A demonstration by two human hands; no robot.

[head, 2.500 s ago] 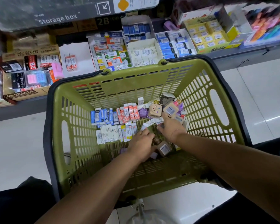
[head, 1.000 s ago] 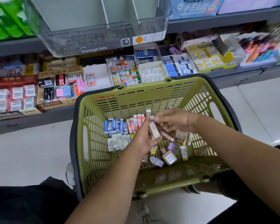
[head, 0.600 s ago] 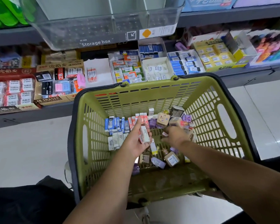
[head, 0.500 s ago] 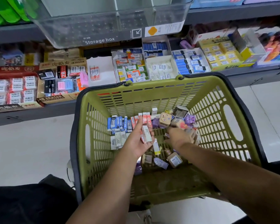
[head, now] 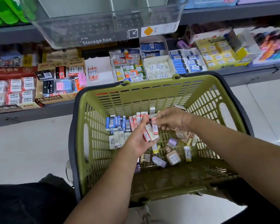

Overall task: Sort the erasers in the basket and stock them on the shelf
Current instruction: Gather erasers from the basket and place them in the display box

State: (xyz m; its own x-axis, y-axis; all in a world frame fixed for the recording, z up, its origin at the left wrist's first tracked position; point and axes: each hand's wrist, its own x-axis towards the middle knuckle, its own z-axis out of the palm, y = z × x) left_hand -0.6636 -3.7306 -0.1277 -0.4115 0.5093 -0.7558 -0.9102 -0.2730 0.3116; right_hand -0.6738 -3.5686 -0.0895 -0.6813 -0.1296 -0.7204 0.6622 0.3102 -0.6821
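1. Head view: the left hand (head: 137, 141) lies palm up, its grip cupped round a small stack of red-and-white erasers (head: 149, 132). The right hand (head: 170, 118) has a narrow grip, pinching one more eraser (head: 154, 126) just above that stack.
2. Half a second ago the right hand was down in the loose pile (head: 173, 156) at the basket's right. It has since risen to the left palm, and the stack looks thicker than a second ago.
3. My reading is that one kind is being gathered by hand, so sorting is under way and this batch has not reached the shelf (head: 55, 109).
4. Beside the left hand, blue erasers (head: 116, 122) and white erasers (head: 118, 139) stand in rows on the basket floor.
5. The basket (head: 144, 94) walls rise on every side of both hands, and its far rim lies between them and the shelf, so any reach must lift over it.
6. A white tray (head: 102, 68) on the shelf holds two matching erasers and is mostly bare. The clear storage box (head: 103, 26) overhangs it, likely limiting headroom.
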